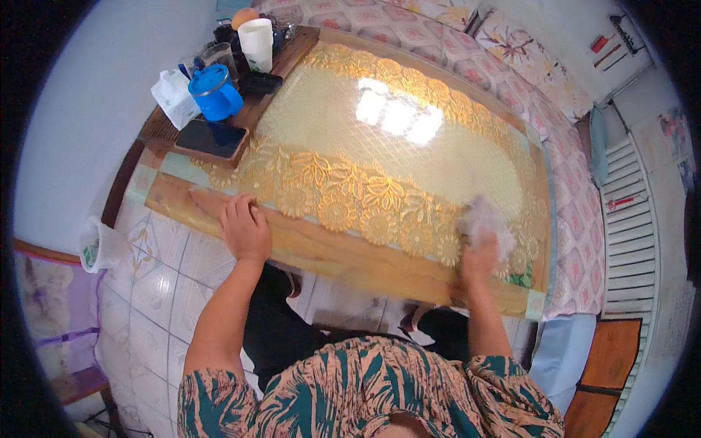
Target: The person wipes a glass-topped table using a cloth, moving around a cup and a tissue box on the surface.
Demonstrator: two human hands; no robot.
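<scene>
A low wooden table (pixel 409 271) is spread with a clear cover over a gold flower-patterned tablecloth (pixel 339 179). My left hand (pixel 245 228) rests on its near edge towards the left, fingers lying on the wood and holding nothing. On the right side of the tabletop, my right hand (pixel 480 257) presses a pale, whitish cloth (pixel 485 217) against the gold flowers. Both that hand and the cloth are smeared by motion, so the fingertips are partly hidden.
A dark wooden tray (pixel 161 130) at the far left bears a blue lidded pot (pixel 216 93), white paper cups (pixel 256 45), tissues (pixel 175 99) and a phone (pixel 212 139). A pink patterned sofa (pixel 573 204) borders the far and right sides. A white bin (pixel 102 244) stands left.
</scene>
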